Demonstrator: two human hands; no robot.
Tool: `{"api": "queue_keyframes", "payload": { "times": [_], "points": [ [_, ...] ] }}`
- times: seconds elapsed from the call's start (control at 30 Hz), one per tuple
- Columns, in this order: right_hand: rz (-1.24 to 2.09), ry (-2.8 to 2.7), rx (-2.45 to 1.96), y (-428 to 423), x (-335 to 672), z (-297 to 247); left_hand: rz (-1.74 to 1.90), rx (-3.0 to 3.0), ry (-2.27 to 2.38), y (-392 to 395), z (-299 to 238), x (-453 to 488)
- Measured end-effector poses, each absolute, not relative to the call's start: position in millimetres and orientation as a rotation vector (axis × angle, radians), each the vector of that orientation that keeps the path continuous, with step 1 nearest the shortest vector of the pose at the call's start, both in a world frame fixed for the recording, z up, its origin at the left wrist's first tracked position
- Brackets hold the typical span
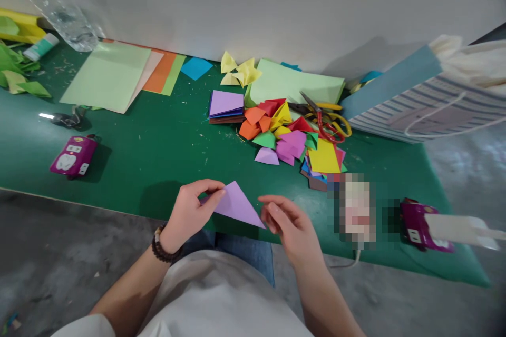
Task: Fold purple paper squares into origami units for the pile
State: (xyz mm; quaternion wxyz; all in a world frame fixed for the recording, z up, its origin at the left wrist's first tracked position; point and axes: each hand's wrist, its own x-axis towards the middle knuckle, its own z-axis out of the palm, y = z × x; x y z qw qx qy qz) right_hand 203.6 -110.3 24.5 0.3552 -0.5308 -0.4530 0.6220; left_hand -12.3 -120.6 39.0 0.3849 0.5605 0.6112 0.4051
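My left hand (192,209) pinches the left edge of a folded purple paper triangle (238,204) over the front edge of the green table (158,152). My right hand (285,220) hovers at the triangle's right tip with its fingers loosely curled and apart, holding nothing. A beaded bracelet (164,249) sits on my left wrist.
A heap of folded coloured paper pieces (284,134) and a stack of square sheets (226,106) lie mid-table, with scissors (326,118) beside them. Large paper sheets (114,76) lie at the back left. A striped bag (427,95), purple boxes (74,155) (421,224) and a plastic bottle (59,8) stand around.
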Motion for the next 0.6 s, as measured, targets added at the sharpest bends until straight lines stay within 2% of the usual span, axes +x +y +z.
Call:
{"api": "queue_keyframes", "payload": {
  "times": [0.13,0.33,0.6],
  "points": [
    [1.589,-0.997,-1.303,-109.5,200.3,26.3,1.004,1.481,1.517,-117.9,37.4,-10.4],
    [1.496,-1.057,-1.237,-111.7,200.3,27.1,0.981,1.547,1.474,-113.0,38.5,-4.0],
    [1.636,-1.166,-1.154,-112.3,201.2,26.7,0.974,1.525,1.466,-113.7,36.6,-2.5]
  ]
}}
